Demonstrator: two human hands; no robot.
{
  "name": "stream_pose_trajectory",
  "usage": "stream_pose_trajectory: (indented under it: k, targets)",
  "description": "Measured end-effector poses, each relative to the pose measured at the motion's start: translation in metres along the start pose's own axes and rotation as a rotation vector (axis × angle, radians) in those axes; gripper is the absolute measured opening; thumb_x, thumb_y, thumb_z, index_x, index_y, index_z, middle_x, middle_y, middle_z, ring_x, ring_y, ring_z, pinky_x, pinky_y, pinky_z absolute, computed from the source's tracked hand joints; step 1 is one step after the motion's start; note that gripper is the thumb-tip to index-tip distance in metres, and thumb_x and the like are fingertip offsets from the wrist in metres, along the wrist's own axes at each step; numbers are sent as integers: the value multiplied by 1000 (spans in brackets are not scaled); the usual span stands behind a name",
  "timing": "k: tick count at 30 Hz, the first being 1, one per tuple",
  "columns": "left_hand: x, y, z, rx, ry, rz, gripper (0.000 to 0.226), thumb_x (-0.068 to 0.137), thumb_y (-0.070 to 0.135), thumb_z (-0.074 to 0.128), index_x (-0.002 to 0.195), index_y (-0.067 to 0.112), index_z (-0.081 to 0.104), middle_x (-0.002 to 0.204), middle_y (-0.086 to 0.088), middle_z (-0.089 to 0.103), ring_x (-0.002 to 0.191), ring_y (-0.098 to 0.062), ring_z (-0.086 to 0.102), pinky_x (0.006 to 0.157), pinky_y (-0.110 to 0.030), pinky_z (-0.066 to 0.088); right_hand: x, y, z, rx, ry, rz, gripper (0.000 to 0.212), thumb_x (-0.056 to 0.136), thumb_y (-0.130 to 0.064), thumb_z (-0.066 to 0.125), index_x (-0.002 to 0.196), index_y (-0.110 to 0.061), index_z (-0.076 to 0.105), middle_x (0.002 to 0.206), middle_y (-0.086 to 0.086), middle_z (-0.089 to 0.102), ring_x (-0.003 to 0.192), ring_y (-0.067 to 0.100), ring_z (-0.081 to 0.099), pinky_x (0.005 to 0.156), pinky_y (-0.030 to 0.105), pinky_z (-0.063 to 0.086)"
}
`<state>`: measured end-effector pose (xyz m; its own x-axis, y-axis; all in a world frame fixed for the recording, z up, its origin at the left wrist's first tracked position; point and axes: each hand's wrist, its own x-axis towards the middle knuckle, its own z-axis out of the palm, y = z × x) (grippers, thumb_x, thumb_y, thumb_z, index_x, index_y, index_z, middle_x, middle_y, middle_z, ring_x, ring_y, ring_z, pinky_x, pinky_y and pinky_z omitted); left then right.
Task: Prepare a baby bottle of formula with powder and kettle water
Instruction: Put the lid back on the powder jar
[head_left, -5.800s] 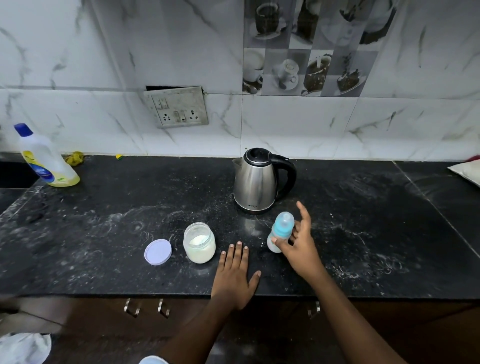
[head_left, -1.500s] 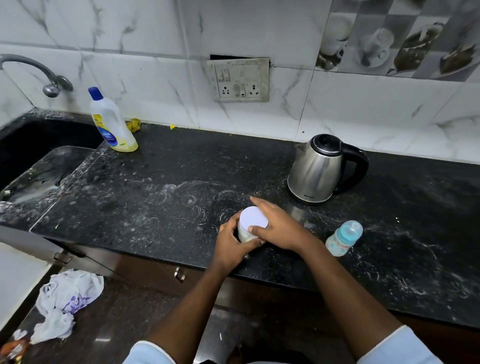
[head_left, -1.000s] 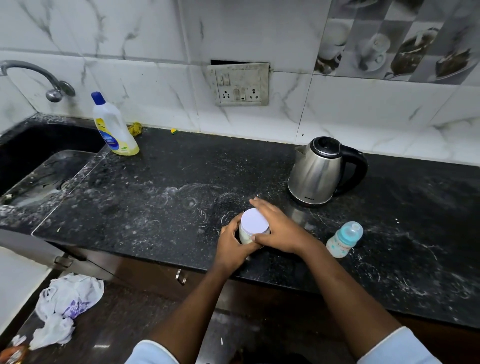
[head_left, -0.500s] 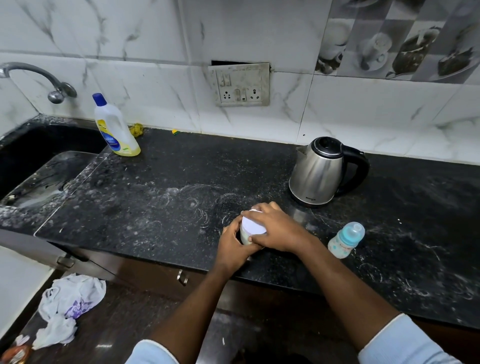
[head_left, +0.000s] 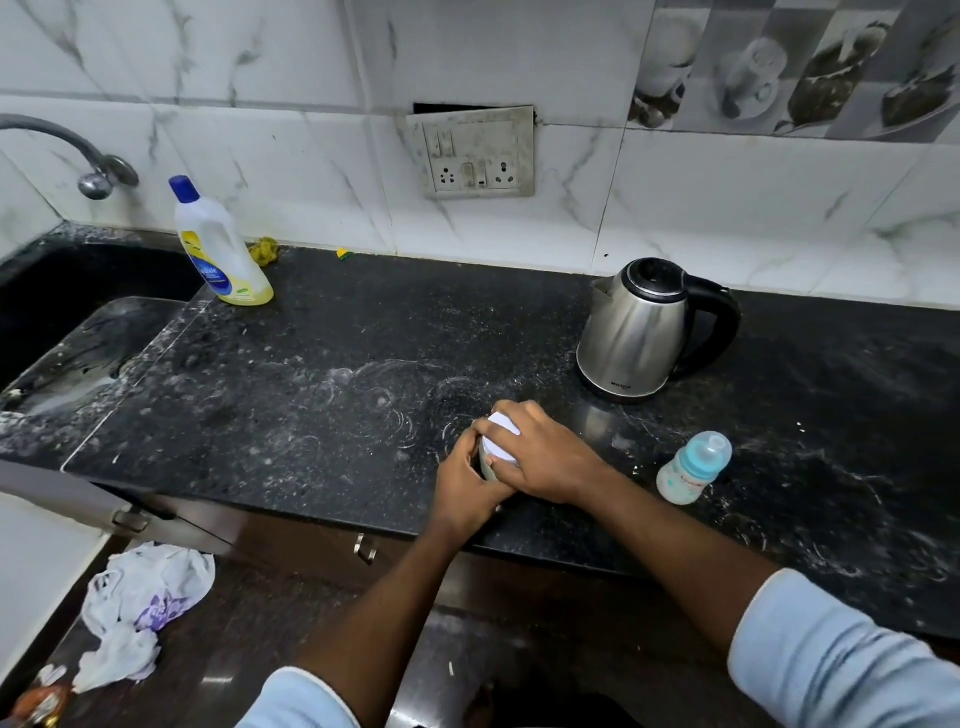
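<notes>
A glass powder jar (head_left: 488, 465) with a pale lilac lid (head_left: 503, 439) stands near the front edge of the black counter (head_left: 322, 374). My left hand (head_left: 465, 480) wraps the jar's body from the left. My right hand (head_left: 540, 457) lies over the lid, fingers curled around its rim, hiding most of it. The capped baby bottle (head_left: 693, 467), with a blue teat cover and milky contents, stands alone to the right of my hands. The steel kettle (head_left: 641, 330) with a black handle sits behind, lid down.
A yellow cleaner bottle (head_left: 221, 247) stands at the back left beside the sink (head_left: 67, 338) and tap (head_left: 96, 174). A wall socket plate (head_left: 475, 153) is above the counter. A crumpled plastic bag (head_left: 140, 605) lies on the floor below the cabinets.
The lid that lay beside the open jar is now on it. My right hand left the bottle and has closed further over the lid, while my left hand grips the jar.
</notes>
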<state>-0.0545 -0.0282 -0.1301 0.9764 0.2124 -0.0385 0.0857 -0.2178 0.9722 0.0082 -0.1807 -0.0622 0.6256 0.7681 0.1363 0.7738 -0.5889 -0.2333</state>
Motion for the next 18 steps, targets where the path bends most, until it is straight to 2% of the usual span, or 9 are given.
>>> stream_pose_trajectory:
  k: [3, 5, 7, 9, 12, 14, 16, 18]
  targets:
    - [0, 2, -3, -12, -18, 17, 71, 68, 25, 88, 128, 51, 61, 119, 16, 76, 108, -6, 74, 85, -22, 58, 1, -5, 5, 2, 39, 37, 55, 98, -40, 51, 144, -10, 59, 141, 24, 55, 110, 43, 55, 98, 52, 51]
    - [1, 5, -5, -26, -26, 9, 71, 70, 21, 91, 130, 44, 61, 120, 15, 76, 110, -6, 73, 85, -18, 56, 5, 3, -3, -30, 0, -50, 56, 100, -47, 53, 145, -14, 56, 141, 20, 55, 112, 39, 55, 97, 50, 51]
    - [3, 6, -6, -37, -35, -6, 72, 69, 15, 94, 130, 33, 62, 120, 9, 78, 111, -10, 74, 86, -20, 56, 12, 14, -16, -175, -60, -168, 64, 100, -61, 42, 147, -19, 53, 142, 17, 55, 113, 35, 54, 95, 48, 49]
    - [4, 6, -6, -28, -36, -8, 73, 66, 15, 97, 128, 31, 62, 119, 5, 78, 110, -13, 75, 88, -27, 58, 18, 17, -20, -287, -78, -212, 67, 98, -66, 38, 144, -20, 55, 133, 15, 59, 109, 32, 54, 91, 47, 47]
    - [2, 3, -4, 0, -10, -21, 79, 63, 25, 98, 132, 38, 61, 117, 8, 78, 107, -15, 76, 89, -45, 63, 19, 11, -14, -242, -39, -169, 55, 97, -56, 51, 131, -14, 61, 111, 13, 60, 99, 32, 54, 86, 47, 48]
    - [1, 2, -2, -6, -1, -44, 83, 64, 26, 96, 137, 40, 59, 118, 7, 77, 107, -20, 76, 88, -55, 64, 17, 6, -10, -199, -40, -105, 53, 96, -52, 53, 130, -12, 60, 110, 14, 57, 99, 32, 52, 86, 47, 50]
    - [0, 1, 1, 6, 24, -31, 79, 65, 29, 93, 136, 42, 60, 120, 9, 77, 109, -15, 75, 94, -50, 62, 16, 2, -8, -195, -38, -45, 54, 97, -52, 51, 132, -11, 59, 112, 15, 56, 102, 32, 52, 85, 47, 50]
    - [-2, 1, 2, 12, 36, -25, 82, 64, 31, 90, 140, 34, 60, 124, 9, 76, 114, -11, 73, 100, -46, 60, 15, -3, -8, -206, -27, -2, 52, 98, -50, 51, 131, -10, 59, 113, 16, 56, 103, 33, 52, 83, 47, 50]
